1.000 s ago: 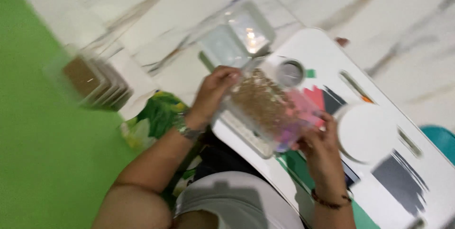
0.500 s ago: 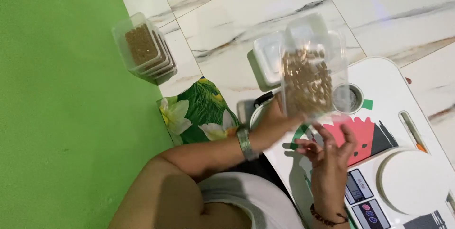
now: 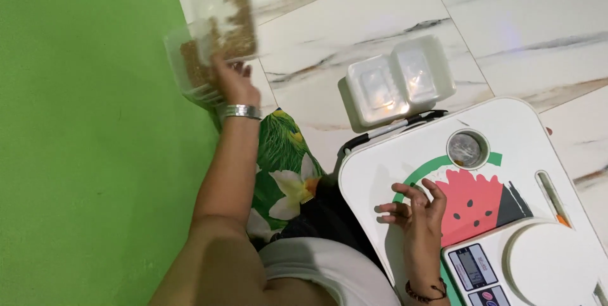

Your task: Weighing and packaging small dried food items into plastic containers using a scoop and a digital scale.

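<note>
"Two hands, two different jobs, as far as I can see. Where is the left hand [image 3: 235, 86]?"

"Stretched far out to the person's left, over the seam where the green mat [image 3: 82, 154] meets the marble floor [image 3: 380, 21]. Its fingers are closed on a clear plastic container [image 3: 225, 18] holding brown grainy stuff, gripped by the lower edge so the contents stay visible and the box stays roughly level."

"Is that container resting on anything?"

"It hangs just above a stack of similar filled containers [image 3: 190, 75] that sits at the mat's edge. The picture is blurred there, so I cannot tell whether the two touch. Stacking them to one side would keep the space in front of the person free."

"And the right hand [image 3: 415, 208]?"

"Holding nothing. It hovers over the small white desk [image 3: 373, 173], fingers spread and curled, close to the watermelon picture [image 3: 475, 205] printed on the top. It sits near the digital scale [image 3: 506, 262] at the desk's near corner, a sensible place for a hand with nothing in it."

"What else is around?"

"An unfilled clear two-compartment container [image 3: 399, 81] lies on the floor just beyond the desk, within easy reach. A round recess [image 3: 467, 149] in the desktop holds something shiny; I cannot make out what."
</note>
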